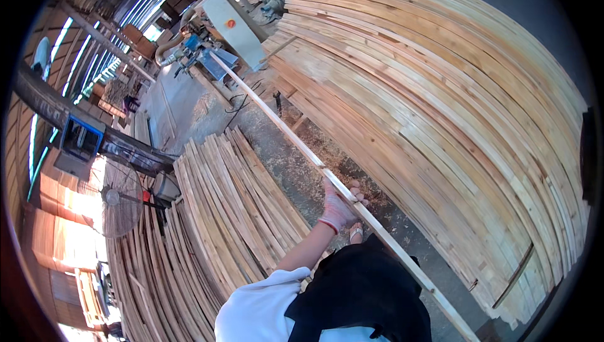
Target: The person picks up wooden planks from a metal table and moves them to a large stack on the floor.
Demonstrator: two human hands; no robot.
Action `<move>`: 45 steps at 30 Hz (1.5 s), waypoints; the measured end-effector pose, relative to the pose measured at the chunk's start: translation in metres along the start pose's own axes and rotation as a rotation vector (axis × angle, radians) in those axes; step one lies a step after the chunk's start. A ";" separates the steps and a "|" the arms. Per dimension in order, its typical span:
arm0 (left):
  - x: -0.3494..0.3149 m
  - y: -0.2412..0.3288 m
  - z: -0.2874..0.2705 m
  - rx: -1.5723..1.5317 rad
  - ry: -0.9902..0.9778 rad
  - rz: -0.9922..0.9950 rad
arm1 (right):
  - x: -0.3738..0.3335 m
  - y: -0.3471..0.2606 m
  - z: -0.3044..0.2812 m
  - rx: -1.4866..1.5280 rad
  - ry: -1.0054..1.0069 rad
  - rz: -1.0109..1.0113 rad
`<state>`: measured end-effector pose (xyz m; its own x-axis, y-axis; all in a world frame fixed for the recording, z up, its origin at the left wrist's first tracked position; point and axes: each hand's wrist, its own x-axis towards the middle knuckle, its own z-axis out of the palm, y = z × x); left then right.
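My left hand (340, 207), in a pale glove with a reddish cuff, is closed around a long, narrow wooden strip (290, 135). The fingers come up along the strip's right side. It slants across the view, from a blue woodworking machine (200, 53) at the far left down past my dark apron to the lower edge. The strip's far end lies at the machine's metal table; whether it touches is too small to tell. My right hand is out of view.
A broad stack of wooden strips (434, 109) fills the right side. More strips (233, 197) lie in a pile at my left, beside a caged fan (116, 197). Sawdust covers the floor (283, 166) between the stacks. A pale cabinet (234, 27) with a red knob stands by the machine.
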<state>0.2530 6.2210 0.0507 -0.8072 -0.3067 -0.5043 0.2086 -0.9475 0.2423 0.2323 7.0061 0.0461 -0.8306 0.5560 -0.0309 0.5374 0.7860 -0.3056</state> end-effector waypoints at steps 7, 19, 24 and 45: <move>0.030 0.074 -0.016 0.071 -0.006 0.269 | -0.062 -0.091 -0.029 0.835 -0.653 0.261; 0.105 0.071 0.010 -0.094 -0.031 0.014 | -0.217 -0.414 0.097 1.000 -0.576 0.219; 0.137 0.183 0.014 0.229 0.033 0.083 | -0.266 -0.499 0.143 1.084 -0.756 0.238; 0.159 0.205 -0.012 0.431 0.414 0.458 | -0.041 -0.609 0.207 0.193 -0.665 -0.713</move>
<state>0.1743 5.9775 0.0103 -0.4003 -0.7512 -0.5248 0.1706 -0.6238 0.7627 -0.0907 6.4484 0.0364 -0.8946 -0.3407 -0.2893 -0.1029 0.7869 -0.6085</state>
